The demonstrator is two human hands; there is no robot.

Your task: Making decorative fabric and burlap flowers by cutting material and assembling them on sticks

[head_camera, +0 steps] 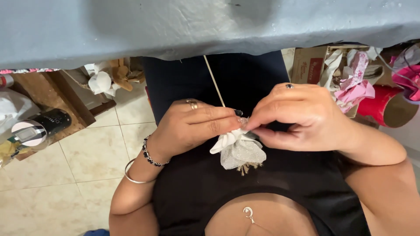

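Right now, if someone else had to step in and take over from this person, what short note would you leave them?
Left hand: pinching the top of the small white fabric-and-glitter-mesh flower over the lap.
Right hand: fingertips pinched on the same spot, from the other side.
Thin wooden stick: runs up from the flower toward the grey table edge.
Done: petals gathered, frayed twine showing below.
Left: cannot tell whether the flower is fixed to the stick.

One head-worn camera looks steeply down, close over the lap; no second view.
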